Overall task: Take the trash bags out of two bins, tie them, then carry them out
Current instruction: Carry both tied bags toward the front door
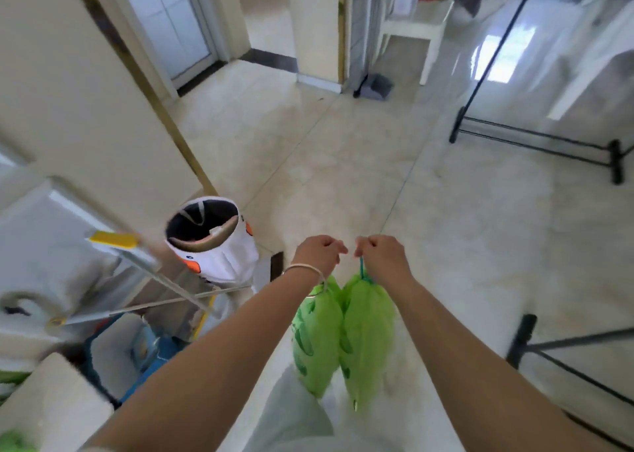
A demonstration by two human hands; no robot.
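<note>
Two green trash bags hang side by side in front of me, above the tiled floor. My left hand [317,253] is closed on the top of the left green bag [317,338]; a thin bracelet circles that wrist. My right hand [382,254] grips the blue-green drawstring of the right green bag [367,335]. Both bags are gathered shut at the top and hang full. A white fabric bin with an orange duck print [219,252] stands to the left by the wall, its dark inside showing.
A mop handle and a blue bucket [113,345] clutter the lower left. Black clothes-rack feet [535,142] stand on the floor at right, with another rack foot [521,340] at the lower right. A dustpan [375,86] leans by a pillar ahead. A doorway [192,39] lies at the upper left.
</note>
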